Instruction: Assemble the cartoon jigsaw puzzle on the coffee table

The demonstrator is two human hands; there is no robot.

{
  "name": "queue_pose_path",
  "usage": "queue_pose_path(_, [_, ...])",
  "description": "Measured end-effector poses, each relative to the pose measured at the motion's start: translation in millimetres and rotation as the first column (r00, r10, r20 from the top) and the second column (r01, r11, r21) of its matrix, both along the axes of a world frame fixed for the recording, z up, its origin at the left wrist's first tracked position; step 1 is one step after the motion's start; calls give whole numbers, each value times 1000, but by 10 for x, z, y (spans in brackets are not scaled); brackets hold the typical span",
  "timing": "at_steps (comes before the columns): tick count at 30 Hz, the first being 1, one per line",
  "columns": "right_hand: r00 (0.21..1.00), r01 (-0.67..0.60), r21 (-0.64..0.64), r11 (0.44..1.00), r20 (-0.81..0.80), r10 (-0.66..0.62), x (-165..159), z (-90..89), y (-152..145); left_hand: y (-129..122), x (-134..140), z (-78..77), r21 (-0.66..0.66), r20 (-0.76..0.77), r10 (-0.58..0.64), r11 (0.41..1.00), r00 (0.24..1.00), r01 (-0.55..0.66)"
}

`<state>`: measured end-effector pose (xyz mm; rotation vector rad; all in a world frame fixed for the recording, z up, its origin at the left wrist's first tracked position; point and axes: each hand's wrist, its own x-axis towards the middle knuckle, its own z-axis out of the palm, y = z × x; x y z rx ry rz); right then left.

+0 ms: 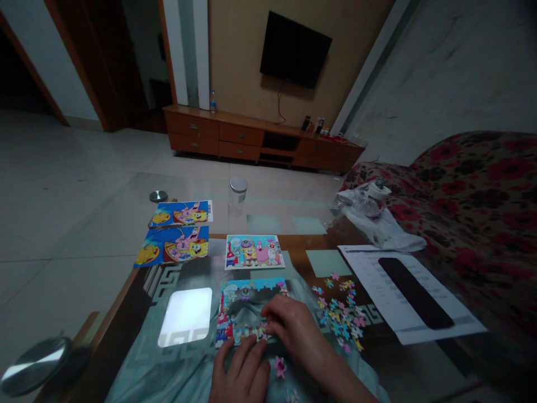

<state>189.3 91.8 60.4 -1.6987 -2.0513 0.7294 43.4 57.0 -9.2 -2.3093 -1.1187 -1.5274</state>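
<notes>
A partly assembled jigsaw puzzle lies on the glass table, with its top and left borders joined and a gap in the middle. My left hand rests at its lower edge, fingers apart and fingertips touching the joined pieces. Over the puzzle's right side, my right hand is closed in a pinch on a small jigsaw piece, mostly hidden by the fingers. A pink loose piece lies between my hands. To the right is a scattered pile of loose pieces. Behind the puzzle lies a cartoon reference picture.
Two blue cartoon sheets lie at the left. A lidded clear jar stands farther back. At the right are printed papers with a dark phone on them, and a plastic bag. A flowered sofa borders the table.
</notes>
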Motion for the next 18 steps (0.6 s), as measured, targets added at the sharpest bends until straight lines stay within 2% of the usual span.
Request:
queue_pose_path(8, [997,28,25,999,71,-30,6,-46,-47,-14,-42,-45,-29,-46,-36,999,998,35])
queue_pose_path(14, [993,45,32,999,107,-48,-9,-74,-61,-5,36,-72,9,45,13,1000,999,-13])
queue_pose_path(18, [997,37,52,998,58,-40,22,-18,-85,-16,-4,-59,-20,-34,-34,999,999,34])
